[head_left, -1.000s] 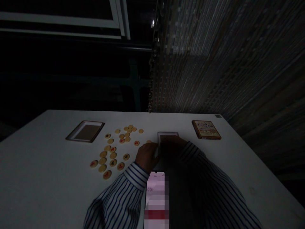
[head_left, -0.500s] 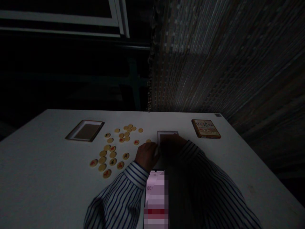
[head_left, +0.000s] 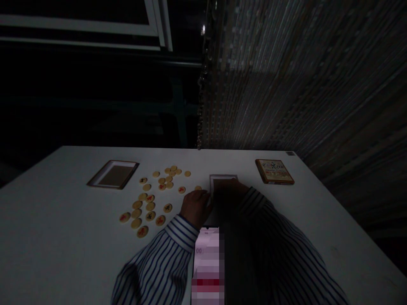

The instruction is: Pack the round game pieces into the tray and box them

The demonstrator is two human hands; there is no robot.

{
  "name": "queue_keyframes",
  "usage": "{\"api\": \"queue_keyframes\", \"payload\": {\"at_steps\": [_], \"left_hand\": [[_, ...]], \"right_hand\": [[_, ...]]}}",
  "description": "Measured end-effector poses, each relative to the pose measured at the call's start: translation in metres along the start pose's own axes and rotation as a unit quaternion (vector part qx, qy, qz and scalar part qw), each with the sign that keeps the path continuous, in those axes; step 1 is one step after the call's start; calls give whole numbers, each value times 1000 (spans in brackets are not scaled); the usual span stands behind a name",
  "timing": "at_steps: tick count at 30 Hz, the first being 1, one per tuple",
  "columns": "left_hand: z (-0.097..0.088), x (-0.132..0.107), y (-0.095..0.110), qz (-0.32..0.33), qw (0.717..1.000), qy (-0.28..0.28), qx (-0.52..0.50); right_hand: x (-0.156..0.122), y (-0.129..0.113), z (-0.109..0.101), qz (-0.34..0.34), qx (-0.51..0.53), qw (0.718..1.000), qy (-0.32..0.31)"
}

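A small shallow box [head_left: 223,176] with a pale rim and a brown inside lies on the white table in front of me. At its left edge, my left hand [head_left: 195,207] has its fingers curled and pressed against the side. My right hand [head_left: 233,189] reaches over the box from the right. Deep shadow hides its fingers and anything in them. Left of my hands lie many round wooden Chinese chess pieces [head_left: 150,216], some with red or black characters up and others plain side up. One piece [head_left: 198,188] lies just beyond my left fingertips.
An open tray-like box part [head_left: 114,175] sits at the table's back left. A flat printed box [head_left: 275,171] lies at the back right. A lit phone [head_left: 206,254] is between my forearms. Behind the white table [head_left: 63,237] hang strands of a string curtain [head_left: 254,84].
Little differs. My right hand shifts very slightly over the small box, and a reddish spot near its upper right corner no longer shows. My left hand keeps its place.
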State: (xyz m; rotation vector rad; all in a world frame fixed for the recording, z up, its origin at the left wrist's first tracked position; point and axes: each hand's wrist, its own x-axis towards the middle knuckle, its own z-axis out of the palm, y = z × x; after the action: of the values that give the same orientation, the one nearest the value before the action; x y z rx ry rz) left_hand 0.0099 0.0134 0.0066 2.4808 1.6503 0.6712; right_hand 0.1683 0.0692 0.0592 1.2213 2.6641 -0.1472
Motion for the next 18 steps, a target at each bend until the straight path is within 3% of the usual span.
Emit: {"api": "queue_keyframes", "payload": {"at_steps": [8,18], "left_hand": [[-2,0,1,-5,1000,1,-5],[-6,-1,-2,-6,999,33,-18]], "right_hand": [[6,8,13,-30,21,999,17],[6,8,10,-24,25,999,10]]}}
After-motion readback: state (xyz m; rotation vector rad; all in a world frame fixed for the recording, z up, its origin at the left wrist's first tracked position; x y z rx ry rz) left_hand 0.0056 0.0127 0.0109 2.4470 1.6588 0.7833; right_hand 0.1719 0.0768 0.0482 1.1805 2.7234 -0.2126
